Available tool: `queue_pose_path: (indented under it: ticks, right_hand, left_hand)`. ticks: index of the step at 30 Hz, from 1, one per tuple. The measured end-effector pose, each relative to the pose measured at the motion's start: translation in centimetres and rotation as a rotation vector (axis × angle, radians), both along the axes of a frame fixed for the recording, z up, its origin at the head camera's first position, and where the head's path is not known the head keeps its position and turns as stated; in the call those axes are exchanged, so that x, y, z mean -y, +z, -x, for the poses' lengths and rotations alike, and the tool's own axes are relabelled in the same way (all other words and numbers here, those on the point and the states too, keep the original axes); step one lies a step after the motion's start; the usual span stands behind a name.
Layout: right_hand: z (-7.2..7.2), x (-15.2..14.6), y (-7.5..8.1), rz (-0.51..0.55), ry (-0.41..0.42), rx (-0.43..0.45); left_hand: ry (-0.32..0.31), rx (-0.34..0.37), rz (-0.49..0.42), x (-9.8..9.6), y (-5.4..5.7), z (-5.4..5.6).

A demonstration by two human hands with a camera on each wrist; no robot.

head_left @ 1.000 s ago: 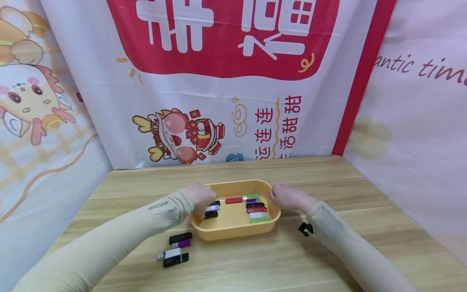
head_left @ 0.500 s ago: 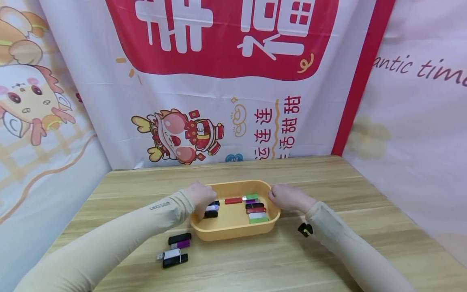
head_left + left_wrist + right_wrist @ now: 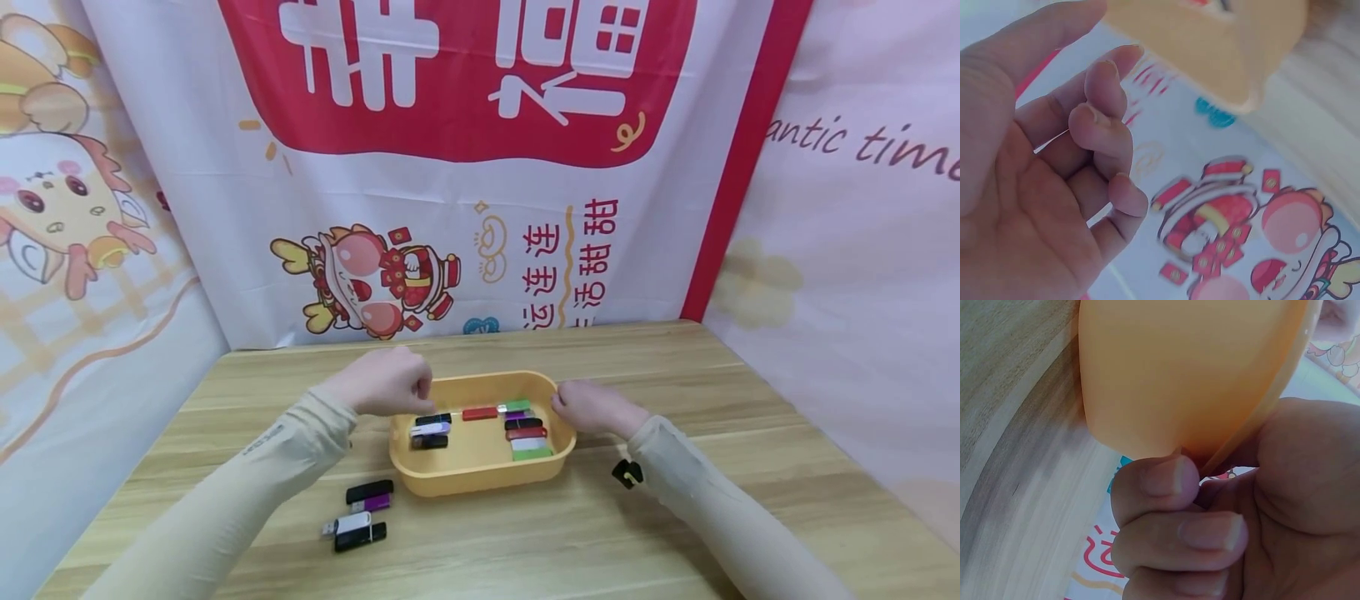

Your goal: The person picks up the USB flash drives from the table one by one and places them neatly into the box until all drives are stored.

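A yellow plastic tray stands on the table with USB flash drives inside. My right hand grips its right rim; in the right wrist view thumb and curled fingers pinch the rim. Above the tray's left far corner is my left hand. The left wrist view shows its fingers loosely bent, thumb apart, with nothing held. Black flash drives and a pale lilac one lie at the tray's left end. A red flash drive lies at the far wall.
Along the tray's right side lie several more drives, among them a green one. Outside, on the left, are a purple drive, a white drive and black ones. A black-and-yellow item sits by the right forearm.
My left hand has let go of the tray's left end and lifted up and leftward, uncovering the drives there. The right hand has stayed on the rim.
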State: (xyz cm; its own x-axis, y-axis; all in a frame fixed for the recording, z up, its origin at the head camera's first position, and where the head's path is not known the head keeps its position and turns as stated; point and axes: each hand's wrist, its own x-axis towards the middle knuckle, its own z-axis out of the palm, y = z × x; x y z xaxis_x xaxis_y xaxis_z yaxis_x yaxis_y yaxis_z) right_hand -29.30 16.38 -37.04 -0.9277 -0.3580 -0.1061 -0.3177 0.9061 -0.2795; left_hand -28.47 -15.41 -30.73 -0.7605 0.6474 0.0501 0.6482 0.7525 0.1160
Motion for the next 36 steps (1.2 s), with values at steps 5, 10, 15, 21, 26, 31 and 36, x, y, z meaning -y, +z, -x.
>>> queue_pose_path:
  ticks: [5,10,15,21,26,31,36]
  right_hand:
    - [0.0,0.2,0.2,0.01,-0.017,0.017]
    - [0.3,0.2,-0.2,0.001,-0.007,-0.001]
    - [0.3,0.2,-0.3,-0.003,0.0,-0.014]
    - [0.0,0.1,-0.1,0.034,-0.024,0.016]
    - [-0.1,0.0,-0.4,0.052,-0.052,0.045]
    - [0.0,0.1,-0.5,0.052,-0.051,0.034]
    - [0.0,0.1,-0.5,0.072,-0.047,0.042]
  left_hand:
    - [0.009,-0.023,-0.146,2.5,0.5,-1.5]
    - [0.034,-0.07,-0.241,5.2,-0.8,-2.9]
    - [0.041,-0.092,-0.279,7.4,-2.9,-3.2]
    - [0.013,0.052,-0.232,9.2,-4.3,-3.5]
    - [-0.027,0.205,-0.211,9.9,-5.3,-3.7]
    - [-0.036,0.264,-0.199,10.1,-6.0,-4.3]
    - [0.005,0.325,-0.198,9.6,-6.2,-4.7]
